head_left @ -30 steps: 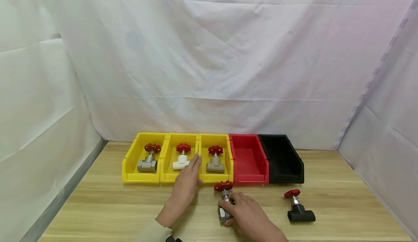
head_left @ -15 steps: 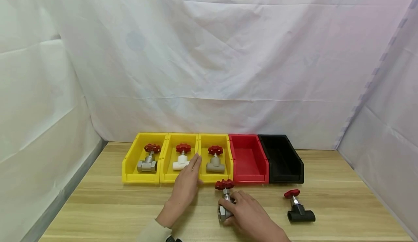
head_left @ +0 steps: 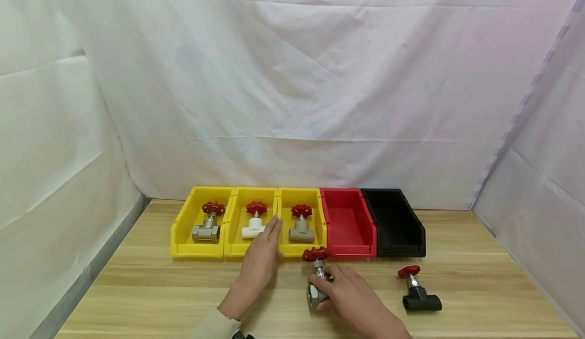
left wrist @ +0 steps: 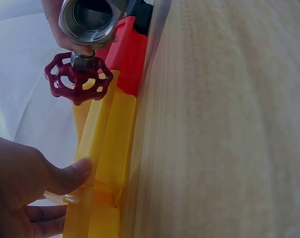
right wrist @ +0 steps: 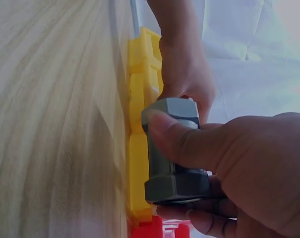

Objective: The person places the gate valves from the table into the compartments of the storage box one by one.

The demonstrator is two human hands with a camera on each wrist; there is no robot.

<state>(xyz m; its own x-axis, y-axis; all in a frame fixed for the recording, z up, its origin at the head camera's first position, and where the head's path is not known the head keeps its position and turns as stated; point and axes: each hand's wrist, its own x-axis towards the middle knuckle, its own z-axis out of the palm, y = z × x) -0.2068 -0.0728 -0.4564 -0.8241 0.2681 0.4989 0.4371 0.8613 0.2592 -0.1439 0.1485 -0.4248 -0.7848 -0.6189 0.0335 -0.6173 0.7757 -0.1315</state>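
Note:
My right hand (head_left: 354, 298) grips a steel valve (head_left: 315, 294) with a red handwheel (head_left: 315, 254), just in front of the bins. In the right wrist view the thumb lies across the hexagonal-ended valve body (right wrist: 172, 187). A threaded opening on the valve (left wrist: 90, 22) faces the left wrist camera. My left hand (head_left: 259, 257) rests on the wall between the second and third yellow bins, its fingers straight; its thumb (left wrist: 80, 171) touches their front edge in the left wrist view.
Yellow bins hold a steel valve (head_left: 206, 231), a white valve (head_left: 253, 228) and a grey-beige valve (head_left: 301, 231). A red bin (head_left: 349, 250) and black bin (head_left: 401, 250) adjoin them. On the wooden table (head_left: 151, 298), a black valve (head_left: 420, 301) lies to the right.
My right hand has shifted the gripped valve slightly to the right and away from me, its handwheel now nearer the bin fronts. The left hand has stayed in place.

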